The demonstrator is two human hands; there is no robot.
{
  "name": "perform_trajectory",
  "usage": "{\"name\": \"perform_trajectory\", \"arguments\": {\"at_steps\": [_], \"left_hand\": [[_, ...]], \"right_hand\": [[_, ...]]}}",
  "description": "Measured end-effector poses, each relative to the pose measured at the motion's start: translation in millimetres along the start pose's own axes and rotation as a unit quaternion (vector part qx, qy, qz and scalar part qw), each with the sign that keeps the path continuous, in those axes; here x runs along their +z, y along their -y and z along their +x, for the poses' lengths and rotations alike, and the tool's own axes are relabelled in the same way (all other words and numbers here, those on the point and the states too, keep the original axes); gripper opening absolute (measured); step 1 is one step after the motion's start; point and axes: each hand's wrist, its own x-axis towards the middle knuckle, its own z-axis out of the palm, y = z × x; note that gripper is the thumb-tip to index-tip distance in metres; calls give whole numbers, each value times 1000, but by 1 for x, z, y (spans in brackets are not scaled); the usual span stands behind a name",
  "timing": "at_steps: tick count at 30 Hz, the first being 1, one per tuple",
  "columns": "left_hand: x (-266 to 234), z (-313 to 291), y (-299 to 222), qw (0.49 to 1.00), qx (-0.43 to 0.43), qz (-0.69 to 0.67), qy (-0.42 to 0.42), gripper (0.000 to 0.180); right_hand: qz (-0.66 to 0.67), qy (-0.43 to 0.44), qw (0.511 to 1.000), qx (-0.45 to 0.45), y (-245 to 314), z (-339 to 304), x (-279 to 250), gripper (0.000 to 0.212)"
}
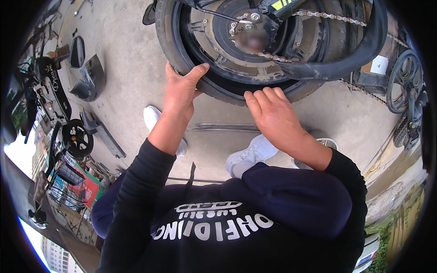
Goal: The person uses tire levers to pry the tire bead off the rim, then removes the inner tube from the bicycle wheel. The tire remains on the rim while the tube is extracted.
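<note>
A black tyre (167, 38) sits partly off the rim (200, 50) of a wheel, with a dark gap between the two along the near side. My left hand (182, 88) grips the tyre's near left part, thumb on the sidewall and the other fingers mostly hidden beneath. Farther right, my right hand (276, 111) curls its fingers over the tyre's inner edge. What looks like a black inner tube (327, 70) loops out of the wheel on the right. A rusty chain (327, 17) runs by the hub (251, 41).
Long metal bars (227, 127) lie on the concrete floor (123, 41) between my white shoes. A metal container (328, 144) stands beside my right forearm. To the right is a crank wheel (404, 82). Black plastic parts (86, 77) and a parked electric bike (57, 95) are on the left.
</note>
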Motion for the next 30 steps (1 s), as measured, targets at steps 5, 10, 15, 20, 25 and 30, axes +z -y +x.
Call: {"name": "perform_trajectory", "arguments": {"at_steps": [5,10,15,20,25,30], "left_hand": [[2,-19,2,992,-86,-29,89,56],[-11,-36,-2,988,-96,-49,109,37],[-9,-31,-3,984,-110,-40,135,24],[-11,-30,-1,981,-116,-52,146,20],[-9,-28,-4,978,-120,-63,156,21],[-8,-31,1,978,-133,-72,147,21]], "right_hand": [[44,-64,997,32,4,-3,6,35],[546,-64,833,68,2,-45,19,28],[931,-48,223,285,21,-50,120,31],[972,-144,-75,170,18,-4,162,51],[984,-139,-42,99,28,28,115,54],[982,-156,-32,99,26,24,118,54]]}}
